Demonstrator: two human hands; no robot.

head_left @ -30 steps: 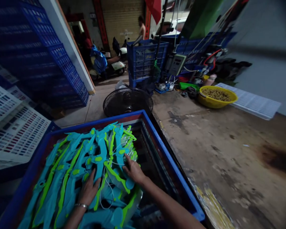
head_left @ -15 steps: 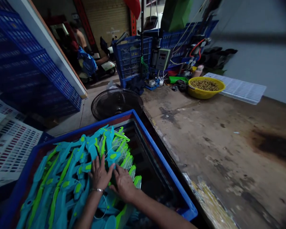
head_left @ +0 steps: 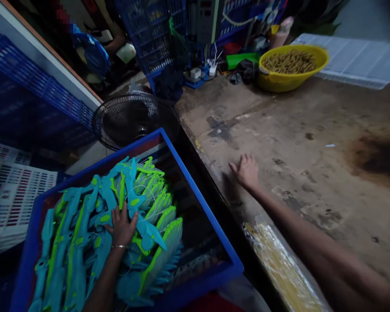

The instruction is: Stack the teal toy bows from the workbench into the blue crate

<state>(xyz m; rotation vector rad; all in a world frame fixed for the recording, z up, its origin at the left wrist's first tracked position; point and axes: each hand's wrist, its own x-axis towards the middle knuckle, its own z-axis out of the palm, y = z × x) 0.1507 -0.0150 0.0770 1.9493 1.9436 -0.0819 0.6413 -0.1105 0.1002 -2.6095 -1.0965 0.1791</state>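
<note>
My left hand (head_left: pixel 122 227) lies with fingers spread on a pile of long teal and lime-green plastic pieces (head_left: pixel 112 195). Those pieces fill most of a blue-rimmed crate (head_left: pixel 203 197), with thin, pale, fan-like parts along the right of the pile. A thin white loop (head_left: pixel 154 208) rests over the top pieces. Out to the right, beyond the crate's rim, my right hand (head_left: pixel 248 171) is over the near edge of the stained worktop (head_left: pixel 279 130), fingers apart and nothing in it. Whether it touches the surface I cannot tell.
Behind the crate stands a black fan (head_left: pixel 133 117). A yellow basin (head_left: pixel 287 78) of small brownish pieces sits at the back, beside a white grid panel (head_left: pixel 354 60). Shiny plastic-wrapped material (head_left: pixel 282 268) lies along the near edge. White perforated baskets (head_left: pixel 19 195) are at left.
My right hand has left the pile and moved right, over the worktop. My left hand stays on the pieces. The view has tipped downward.
</note>
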